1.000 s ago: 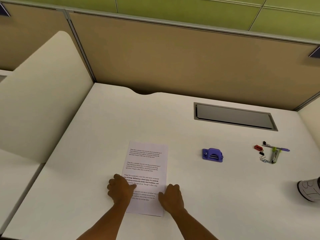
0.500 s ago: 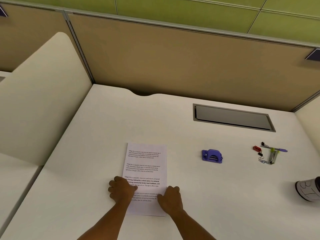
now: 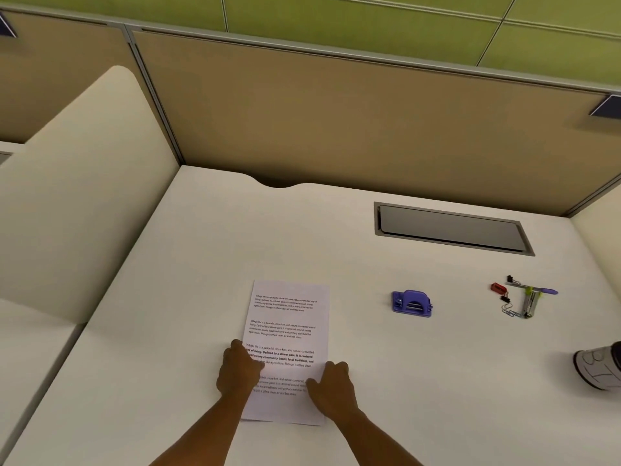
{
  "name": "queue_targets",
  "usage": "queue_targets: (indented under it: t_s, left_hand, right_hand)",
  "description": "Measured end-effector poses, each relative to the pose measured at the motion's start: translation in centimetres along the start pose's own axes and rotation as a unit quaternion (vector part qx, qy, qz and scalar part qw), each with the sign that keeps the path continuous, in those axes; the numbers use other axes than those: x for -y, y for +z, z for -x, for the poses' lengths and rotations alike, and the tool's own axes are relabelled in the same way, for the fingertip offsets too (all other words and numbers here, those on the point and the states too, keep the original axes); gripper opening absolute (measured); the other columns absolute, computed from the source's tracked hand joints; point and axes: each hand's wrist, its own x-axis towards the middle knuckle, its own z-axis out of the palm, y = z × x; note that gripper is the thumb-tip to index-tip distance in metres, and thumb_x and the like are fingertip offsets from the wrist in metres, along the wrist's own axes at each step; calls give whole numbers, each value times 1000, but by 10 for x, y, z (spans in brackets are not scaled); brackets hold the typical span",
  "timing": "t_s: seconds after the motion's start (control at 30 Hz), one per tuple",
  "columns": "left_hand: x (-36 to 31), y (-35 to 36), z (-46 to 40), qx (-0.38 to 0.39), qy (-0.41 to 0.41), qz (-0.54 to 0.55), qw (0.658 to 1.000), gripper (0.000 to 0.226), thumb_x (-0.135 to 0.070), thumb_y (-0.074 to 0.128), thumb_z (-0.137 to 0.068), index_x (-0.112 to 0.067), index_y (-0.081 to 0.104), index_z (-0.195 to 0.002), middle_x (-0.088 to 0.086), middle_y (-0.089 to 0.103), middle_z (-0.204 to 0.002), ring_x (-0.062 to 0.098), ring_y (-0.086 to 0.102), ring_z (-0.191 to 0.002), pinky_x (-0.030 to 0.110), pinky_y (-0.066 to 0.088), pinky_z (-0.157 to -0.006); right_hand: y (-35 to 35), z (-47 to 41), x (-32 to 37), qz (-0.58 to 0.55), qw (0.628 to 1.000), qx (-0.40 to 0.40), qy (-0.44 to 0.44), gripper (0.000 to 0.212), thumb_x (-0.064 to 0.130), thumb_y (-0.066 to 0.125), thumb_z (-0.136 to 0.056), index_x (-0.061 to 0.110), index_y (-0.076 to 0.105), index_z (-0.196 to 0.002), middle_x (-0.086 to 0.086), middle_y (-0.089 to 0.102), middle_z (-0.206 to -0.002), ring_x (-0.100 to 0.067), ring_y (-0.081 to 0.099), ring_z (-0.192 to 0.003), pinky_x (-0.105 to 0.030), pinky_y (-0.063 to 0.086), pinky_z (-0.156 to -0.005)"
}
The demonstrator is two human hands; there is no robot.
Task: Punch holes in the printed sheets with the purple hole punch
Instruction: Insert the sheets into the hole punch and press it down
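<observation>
We find the sheets (image 3: pixel 285 331) lying flat on the desk (image 3: pixel 201 247), long axis running away from us, near end between our hands. Our left hand (image 3: pixel 237 371) rests on the stack's left edge and our right hand (image 3: pixel 331 386) on its right edge. Both sets of fingers look curled against the paper. We cannot tell whether they pinch it or only press.

The punch (image 3: pixel 412 303) stands to the right of the sheets, well apart from them, level with their far half and untouched. Our right hand is the nearer one to it. In our judgement, punching has not begun, and the next move is either a right-hand reach to the punch or a slide of the stack toward it. Bare desk lies between sheets and punch. Clips and pens (image 3: pixel 522 297) lie farther right of the punch, out of that path.
</observation>
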Motion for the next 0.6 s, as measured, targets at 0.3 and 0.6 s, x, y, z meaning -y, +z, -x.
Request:
queue_targets:
  t_s: [0.3,0.6]
  left_hand:
    - [15,0,-11,28,32,68,997,30,-18,64,-92,-6,55,-119,15,68,-120,26,65,-93,35,54,-74]
    - [23,8,-17,67,37,169,983,33,-1,58,-91,-5,57,-124,16,67,-123,32,65,-106,43,55,-94]
  right_hand:
    - [-7,3,-14,-62,998,-15,17,57,36,60,-92,11,42,-140,-8,46,-136,-23,52,-125,-30,43,-101]
    - [-13,10,-37,-117,993,-20,20,54,32,59,-95,8,45,-142,-9,54,-133,-21,55,-120,-30,45,-103]
